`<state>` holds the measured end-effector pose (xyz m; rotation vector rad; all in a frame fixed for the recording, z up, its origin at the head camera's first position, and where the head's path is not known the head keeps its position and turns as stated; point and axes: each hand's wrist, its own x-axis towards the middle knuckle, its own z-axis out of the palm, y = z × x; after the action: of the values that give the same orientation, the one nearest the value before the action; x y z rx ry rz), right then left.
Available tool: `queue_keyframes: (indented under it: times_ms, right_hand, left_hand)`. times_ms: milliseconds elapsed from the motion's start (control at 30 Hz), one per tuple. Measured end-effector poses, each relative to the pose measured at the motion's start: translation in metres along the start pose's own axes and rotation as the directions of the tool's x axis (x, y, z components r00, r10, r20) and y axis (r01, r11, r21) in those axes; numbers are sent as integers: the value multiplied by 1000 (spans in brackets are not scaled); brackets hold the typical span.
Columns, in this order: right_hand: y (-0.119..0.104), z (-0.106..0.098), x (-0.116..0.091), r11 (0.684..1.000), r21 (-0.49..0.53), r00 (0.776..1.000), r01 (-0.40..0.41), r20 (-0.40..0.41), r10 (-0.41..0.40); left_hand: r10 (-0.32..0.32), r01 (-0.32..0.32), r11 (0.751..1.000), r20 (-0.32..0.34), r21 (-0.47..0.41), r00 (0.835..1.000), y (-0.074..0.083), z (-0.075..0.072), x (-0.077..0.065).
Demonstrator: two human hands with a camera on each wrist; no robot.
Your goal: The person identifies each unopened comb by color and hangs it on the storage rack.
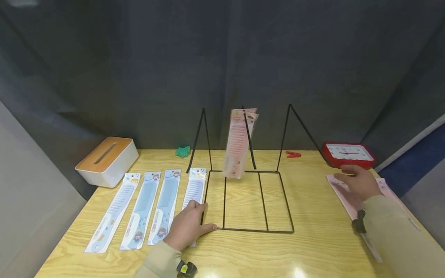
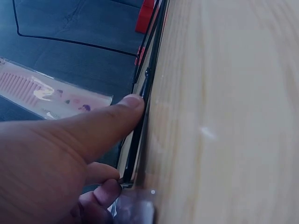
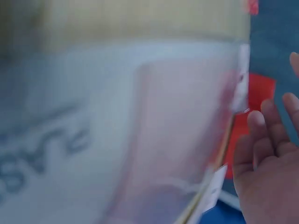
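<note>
A black wire rack [image 1: 243, 230] with upright bent arms stands mid-table. My left hand [image 1: 189, 226] grips its front left corner, the thumb along the front bar and the fingers at the side bar. Under that hand lies a packaged comb [image 1: 195, 185], partly hidden. Pink packaged combs [image 1: 237, 141] hang overlapped on the rack's middle arm. At the right, my right hand [image 1: 359, 182] hovers over more pink packaged combs [image 1: 338, 189] with its fingers loosely bent. In the right wrist view a blurred comb package [image 3: 177, 121] fills the foreground, and no fingers are round it.
Several blue comb packages [image 1: 139, 210] lie in a row at left, near a tissue box [image 1: 126, 162] with a wooden lid. A red clock [image 1: 349, 154] sits back right. A red clip [image 1: 293, 154] and a green bundle [image 1: 182, 151] lie along the back edge by the dark curtain.
</note>
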<state>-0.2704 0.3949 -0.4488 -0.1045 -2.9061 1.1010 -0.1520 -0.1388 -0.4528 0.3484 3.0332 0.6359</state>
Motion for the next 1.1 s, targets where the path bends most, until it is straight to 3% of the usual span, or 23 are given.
queue_keyframes:
  times_ms: [100, 233, 400, 467, 600, 933, 1100]
  right_hand:
    - [14, -1, 2, 999, 4, 999, -52, -2, 52]
    - [19, -3, 7, 988, -80, 989, -129, 57, 134]
    - [24, -3, 12, 966, -232, 980, -116, 132, 150]
    - [26, -3, 13, 963, -250, 981, -98, 139, 136]
    - [25, -2, 15, 959, -237, 972, -159, 135, 195]
    - [30, 1, 13, 978, -124, 985, -169, -64, 162]
    - [8, 0, 6, 986, -45, 983, -164, -92, 159]
  left_hand:
    - [1, -1, 1000, -1, -9, 1000, 0, 0, 0]
    - [3, -3, 1000, -5, -11, 1000, 0, 0, 0]
    - [11, -11, 1000, -9, -6, 1000, -1, 1, 1]
    - [11, -11, 1000, -9, -8, 1000, -2, 2, 1]
    - [7, -7, 1000, -10, -11, 1000, -2, 3, 1]
    - [2, -2, 1000, -11, -3, 1000, -3, 3, 1]
    - [3, -3, 1000, -9, -1, 1000, -1, 2, 0]
